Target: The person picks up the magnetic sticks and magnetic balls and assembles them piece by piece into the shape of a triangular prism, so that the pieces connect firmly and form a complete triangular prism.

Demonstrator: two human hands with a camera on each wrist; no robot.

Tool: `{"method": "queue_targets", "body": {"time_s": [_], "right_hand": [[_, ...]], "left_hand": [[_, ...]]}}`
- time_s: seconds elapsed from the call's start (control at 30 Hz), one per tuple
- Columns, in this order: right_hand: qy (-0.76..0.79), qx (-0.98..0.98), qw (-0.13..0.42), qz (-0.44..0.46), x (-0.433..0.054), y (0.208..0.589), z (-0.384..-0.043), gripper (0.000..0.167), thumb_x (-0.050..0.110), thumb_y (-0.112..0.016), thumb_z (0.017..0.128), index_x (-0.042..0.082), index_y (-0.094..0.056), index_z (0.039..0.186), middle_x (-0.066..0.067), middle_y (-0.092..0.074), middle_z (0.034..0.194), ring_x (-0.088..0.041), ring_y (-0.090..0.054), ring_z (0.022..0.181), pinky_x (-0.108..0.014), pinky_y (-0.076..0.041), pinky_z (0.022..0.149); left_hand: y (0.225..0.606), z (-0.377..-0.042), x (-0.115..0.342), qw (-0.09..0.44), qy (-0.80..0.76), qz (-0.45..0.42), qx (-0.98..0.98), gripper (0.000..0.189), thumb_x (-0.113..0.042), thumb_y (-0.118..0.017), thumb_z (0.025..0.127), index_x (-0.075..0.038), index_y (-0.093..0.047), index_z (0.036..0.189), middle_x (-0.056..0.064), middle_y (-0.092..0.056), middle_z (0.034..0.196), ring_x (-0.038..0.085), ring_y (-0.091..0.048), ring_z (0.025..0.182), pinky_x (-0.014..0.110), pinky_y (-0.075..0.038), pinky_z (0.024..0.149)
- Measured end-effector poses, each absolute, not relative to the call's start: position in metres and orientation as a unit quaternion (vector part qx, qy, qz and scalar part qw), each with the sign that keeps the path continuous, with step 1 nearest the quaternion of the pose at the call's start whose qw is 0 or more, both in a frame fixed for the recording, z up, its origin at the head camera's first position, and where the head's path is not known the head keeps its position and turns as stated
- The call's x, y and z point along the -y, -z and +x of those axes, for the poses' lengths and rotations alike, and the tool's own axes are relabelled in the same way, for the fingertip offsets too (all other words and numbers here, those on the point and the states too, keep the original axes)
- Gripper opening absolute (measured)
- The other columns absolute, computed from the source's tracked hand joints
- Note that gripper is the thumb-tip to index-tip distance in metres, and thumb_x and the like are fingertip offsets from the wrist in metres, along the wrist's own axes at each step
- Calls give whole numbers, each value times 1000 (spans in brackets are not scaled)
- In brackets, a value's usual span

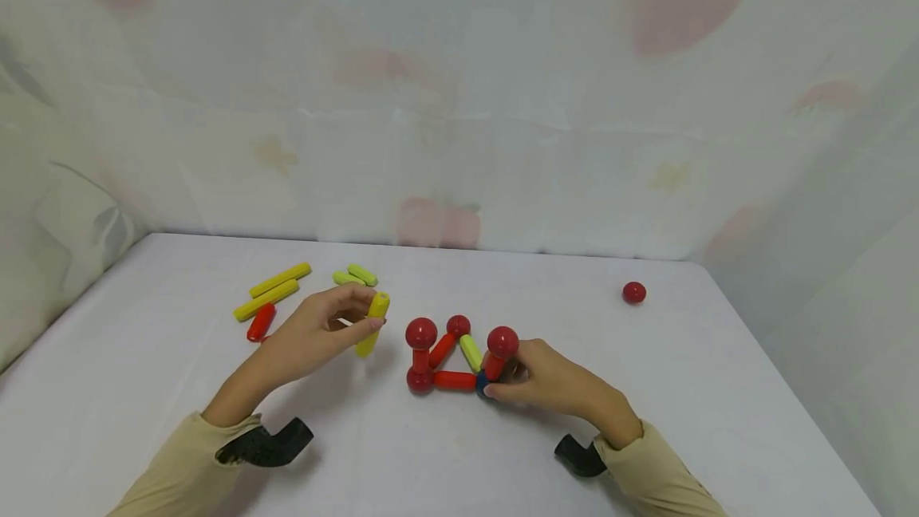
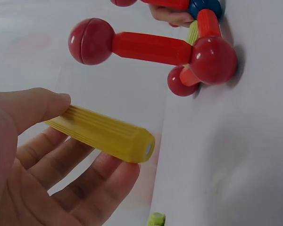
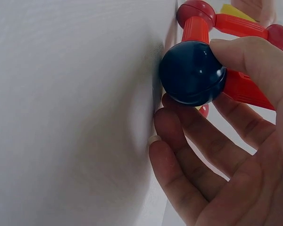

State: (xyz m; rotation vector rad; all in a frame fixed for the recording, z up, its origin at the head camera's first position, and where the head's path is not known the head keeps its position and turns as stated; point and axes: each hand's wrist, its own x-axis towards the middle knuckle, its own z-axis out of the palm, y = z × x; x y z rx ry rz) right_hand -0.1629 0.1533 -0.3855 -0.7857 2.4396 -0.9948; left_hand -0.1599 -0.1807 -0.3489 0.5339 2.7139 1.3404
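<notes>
My left hand [image 1: 309, 335] pinches a yellow magnetic rod [image 2: 101, 134] between thumb and fingers, raised over the table to the left of a rod-and-ball frame. The frame's flat triangle joins a red front-left ball [image 1: 420, 380], a red back ball [image 1: 459, 326] and a blue ball [image 3: 192, 73]. Its sides are a red front rod [image 1: 454, 380], a red left rod [image 1: 442, 351] and a light green rod [image 1: 471, 353]. Red rods stand up from both front corners, topped by red balls [image 1: 421, 333]. With thumb and fingers, my right hand [image 1: 556, 380] grips the blue ball.
Two yellow rods [image 1: 267, 299] and a short red rod [image 1: 262, 322] lie at the left. Two light green rods [image 1: 362, 274] lie behind my left hand. A loose red ball [image 1: 634, 292] sits at the back right. A patterned cloth [image 1: 538, 142] hangs behind the table.
</notes>
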Motion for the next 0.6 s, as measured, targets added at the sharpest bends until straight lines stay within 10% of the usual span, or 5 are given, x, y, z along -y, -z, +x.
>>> {"method": "queue_targets", "body": {"time_s": [0.6], "right_hand": [[356,-869,194,-284,-153,386,-164,17,22,-74,88,13,-67,101,7,-65,85,-11,-58,76,-22,-50,67]], "left_hand": [[329,-143,164,36,-517,185,-835,29,-20,-67,95,-9,-61,121,7,-67,104,19,-67,92,30,-58,79]]}}
